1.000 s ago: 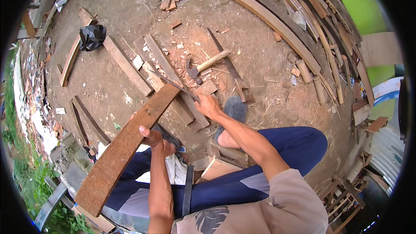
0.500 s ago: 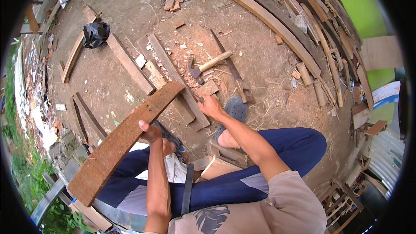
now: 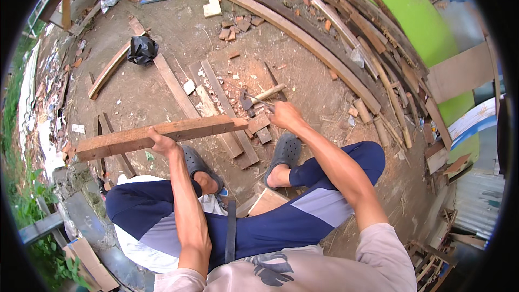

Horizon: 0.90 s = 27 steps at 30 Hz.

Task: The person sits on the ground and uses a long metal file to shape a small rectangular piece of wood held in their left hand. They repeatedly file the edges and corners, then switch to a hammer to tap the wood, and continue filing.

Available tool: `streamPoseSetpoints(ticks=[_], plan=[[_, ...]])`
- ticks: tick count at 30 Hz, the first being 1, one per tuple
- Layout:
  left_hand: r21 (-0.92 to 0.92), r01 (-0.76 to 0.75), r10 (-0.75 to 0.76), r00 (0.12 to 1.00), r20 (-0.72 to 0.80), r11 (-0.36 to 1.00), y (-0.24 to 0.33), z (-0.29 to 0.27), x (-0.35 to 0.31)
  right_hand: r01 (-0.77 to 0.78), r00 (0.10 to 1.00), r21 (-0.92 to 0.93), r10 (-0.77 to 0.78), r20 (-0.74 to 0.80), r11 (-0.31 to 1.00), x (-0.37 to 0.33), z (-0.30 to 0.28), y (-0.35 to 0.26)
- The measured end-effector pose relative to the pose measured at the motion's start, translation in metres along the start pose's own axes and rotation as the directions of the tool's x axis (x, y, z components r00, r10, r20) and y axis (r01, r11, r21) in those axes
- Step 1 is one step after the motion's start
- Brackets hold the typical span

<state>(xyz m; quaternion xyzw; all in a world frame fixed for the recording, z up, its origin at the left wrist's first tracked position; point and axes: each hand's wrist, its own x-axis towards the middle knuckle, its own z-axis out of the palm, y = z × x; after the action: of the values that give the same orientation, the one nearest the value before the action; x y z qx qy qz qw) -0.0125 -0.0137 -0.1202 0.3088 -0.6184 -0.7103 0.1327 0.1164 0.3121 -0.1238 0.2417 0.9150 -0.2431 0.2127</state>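
Note:
My left hand (image 3: 164, 143) grips a long brown wooden plank (image 3: 146, 136) near its middle, fingers wrapped around the lower edge. The plank lies nearly level above the ground, its right end stepped or notched. My right hand (image 3: 286, 116) is closed just beyond that end. A thin dark rod-like tool (image 3: 252, 97) seems to stick out of the fist toward the upper left; its kind cannot be made out. Behind that hand a hatchet (image 3: 268, 93) with a pale wooden handle rests on the ground, across a long dark strip (image 3: 273, 75) partly hidden by the hand.
Several boards (image 3: 219, 89) lie ahead amid wood chips. Long timbers (image 3: 303, 35) are stacked at the right. A black plastic bag (image 3: 142, 50) sits at the left. Between my feet, in grey clogs (image 3: 285, 154), is a wooden block (image 3: 268, 201).
The plank has swung from a steep slant to nearly level, its near end rising away from my lap. My right hand has lifted off the ground and moved right, away from the boards.

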Motion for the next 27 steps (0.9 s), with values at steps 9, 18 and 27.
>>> streamPoseSetpoints(ticks=[9,18,27], plan=[[-0.341,0.405,-0.364,0.914,0.181,0.848,0.027,-0.044,-0.005,0.010,1.000,0.875,-0.005,-0.008,0.483,-0.123,-0.070,-0.067],[-0.434,0.540,-0.485,0.841,0.240,0.721,0.004,-0.079,-0.008,0.053,0.997,0.991,-0.070,-0.044,0.126,-0.139,-0.037,-0.104],[-0.589,0.602,-0.400,0.799,0.449,0.539,-0.011,-0.094,-0.021,0.178,0.971,0.952,-0.203,-0.128,0.248,-0.145,-0.047,-0.126]])
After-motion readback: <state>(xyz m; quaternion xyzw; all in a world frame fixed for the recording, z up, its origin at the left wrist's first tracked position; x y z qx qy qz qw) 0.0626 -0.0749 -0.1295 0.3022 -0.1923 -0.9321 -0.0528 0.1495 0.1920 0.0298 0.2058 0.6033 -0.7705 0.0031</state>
